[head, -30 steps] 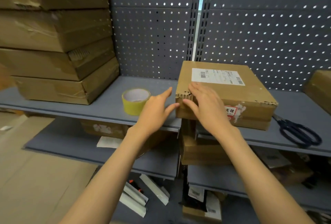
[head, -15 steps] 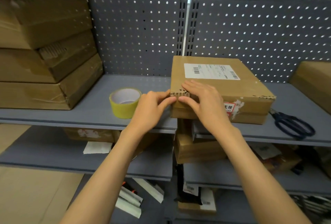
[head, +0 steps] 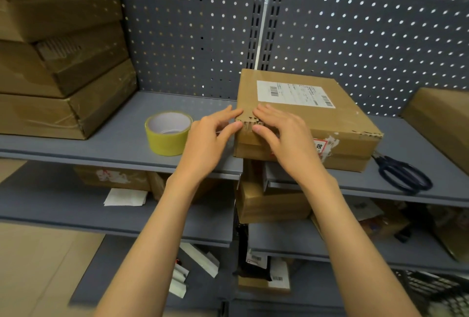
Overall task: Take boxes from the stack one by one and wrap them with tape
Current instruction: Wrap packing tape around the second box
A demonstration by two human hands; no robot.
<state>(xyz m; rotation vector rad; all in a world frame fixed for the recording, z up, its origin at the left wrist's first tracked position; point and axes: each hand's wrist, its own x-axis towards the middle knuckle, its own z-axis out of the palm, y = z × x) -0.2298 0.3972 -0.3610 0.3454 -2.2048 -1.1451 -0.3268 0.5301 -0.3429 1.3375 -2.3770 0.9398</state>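
One cardboard box (head: 304,119) sits on the shelf (head: 114,139), both hands' spread fingers (head: 261,113) pressing its torn front-left corner, tape roll (head: 168,133) beside it untouched, so wrapping seems barely begun and the stack (head: 61,63) remains.

Plain brown cardboard box (head: 324,124) with white barcoded label (head: 294,94); yellow roll of tape (head: 168,133), white inside; dark blue scissors (head: 403,174); grey pegboard wall (head: 355,37) dotted with holes

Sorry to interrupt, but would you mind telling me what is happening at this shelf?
A person has both bare hands, left hand and right hand, on the near left corner of a flat brown cardboard box with a white shipping label. A yellow roll of tape and dark-handled scissors lie untouched beside it.
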